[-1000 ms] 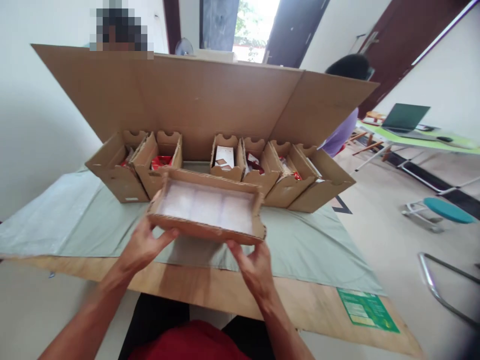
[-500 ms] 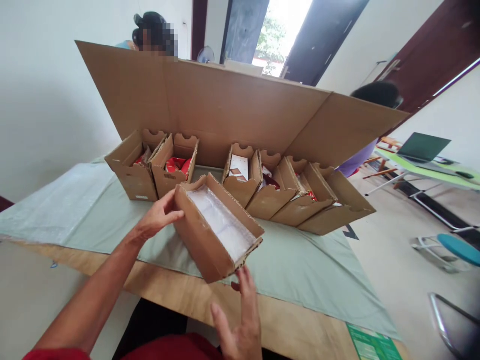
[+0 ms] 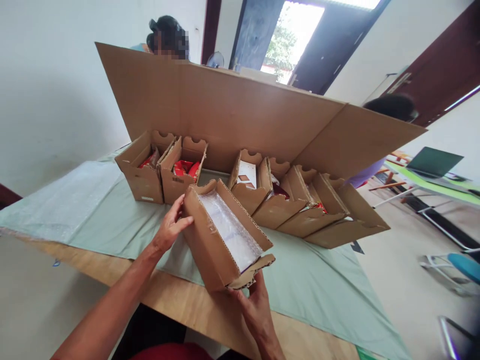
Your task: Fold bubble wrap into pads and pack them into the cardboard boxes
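Observation:
A narrow open-topped cardboard box (image 3: 208, 252) is held tilted over the front of the table, its near end toward me. Inside it lies clear bubble wrap (image 3: 231, 230) over something pale. My left hand (image 3: 170, 227) grips the box's far left corner, thumb on the side wall. At the near end my right hand (image 3: 258, 307) is closed on the lower edge, by a front flap (image 3: 255, 272) that leans outward. Some of its fingers are hidden behind that flap.
Behind the held box stand several similar boxes, among them one with red packets (image 3: 185, 169) and one with a white card (image 3: 247, 172). A tall cardboard panel (image 3: 240, 105) rises at the back. Bubble wrap (image 3: 82, 195) covers the table's left. People are beyond the panel.
My right hand has moved up from below and closed on the box's near end. The front flap there now leans outward. The camera view has shifted slightly.

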A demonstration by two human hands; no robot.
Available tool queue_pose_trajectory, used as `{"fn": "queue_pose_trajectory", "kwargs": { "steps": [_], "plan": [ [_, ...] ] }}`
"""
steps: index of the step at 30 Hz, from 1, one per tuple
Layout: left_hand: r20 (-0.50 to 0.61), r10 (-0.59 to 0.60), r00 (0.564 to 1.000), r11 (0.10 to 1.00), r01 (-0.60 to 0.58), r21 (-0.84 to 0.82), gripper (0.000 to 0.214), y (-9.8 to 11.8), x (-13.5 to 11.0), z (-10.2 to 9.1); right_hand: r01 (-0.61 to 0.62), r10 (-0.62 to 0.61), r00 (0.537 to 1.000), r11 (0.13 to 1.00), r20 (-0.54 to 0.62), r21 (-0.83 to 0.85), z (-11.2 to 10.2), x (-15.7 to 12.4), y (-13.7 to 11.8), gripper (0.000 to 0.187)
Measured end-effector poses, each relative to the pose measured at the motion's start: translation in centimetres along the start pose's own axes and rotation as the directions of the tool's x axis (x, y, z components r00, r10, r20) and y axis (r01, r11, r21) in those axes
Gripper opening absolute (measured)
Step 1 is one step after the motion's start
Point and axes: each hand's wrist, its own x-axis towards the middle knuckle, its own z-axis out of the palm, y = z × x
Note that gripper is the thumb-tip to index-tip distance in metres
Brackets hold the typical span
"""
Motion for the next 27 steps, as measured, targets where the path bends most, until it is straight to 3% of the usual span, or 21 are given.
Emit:
{"fn": "queue_pose_trajectory", "kwargs": {
  "steps": [5, 14, 17, 22, 27],
  "plan": [
    [0.001, 0.025, 1.000, 0.999, -0.025, -0.021, 0.083, -0.4, 0.9, 1.9, 0.032, -0.022, 0.990, 0.997, -0.139, 0.065, 1.3, -1.4, 1.3, 0.063],
    [-0.102, 0.050, 0.993, 0.992, -0.038, 0.118, 0.087, 0.5, -0.1, 4.8, -0.002, 0.004, 0.979, 1.000, -0.202, 0.013, 2.4, -1.9, 1.8, 0.055],
    [-0.135, 0.061, 0.989, 0.986, -0.040, 0.160, 0.082, 0.5, -0.5, 5.5, 0.032, -0.034, 0.970, 0.999, -0.239, -0.010, 3.0, -2.0, 3.0, 0.053],
    [-0.088, 0.059, 0.994, 0.986, -0.045, 0.159, 0.074, 0.4, -1.4, 6.4, 0.110, -0.131, 0.957, 0.989, -0.257, -0.095, 3.5, -1.8, 5.2, 0.045],
    [-0.098, 0.075, 0.992, 0.994, -0.067, 0.085, 0.072, 0.2, -1.7, 6.3, 0.181, -0.215, 0.948, 0.971, -0.236, -0.155, 3.8, -1.0, 5.4, 0.049]
  ]
}}
